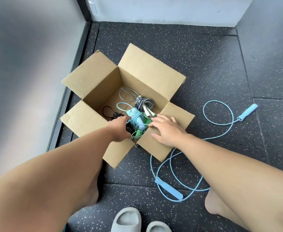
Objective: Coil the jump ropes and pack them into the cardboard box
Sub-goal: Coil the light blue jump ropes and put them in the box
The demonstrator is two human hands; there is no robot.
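Far right of box (154, 69), handle (248, 112) diagonal.

Your cardboard box (147, 67) is matt brown; the floor (204, 56) looks like dull speckled rubber. The loose blue jump rope (169, 189) has smooth matt handles; your slippers (126, 220) look like matt foam.

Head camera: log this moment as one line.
step: packing | left hand grips black rope in cardboard box | right hand flat on near flap | pending: blue rope uncoiled on floor
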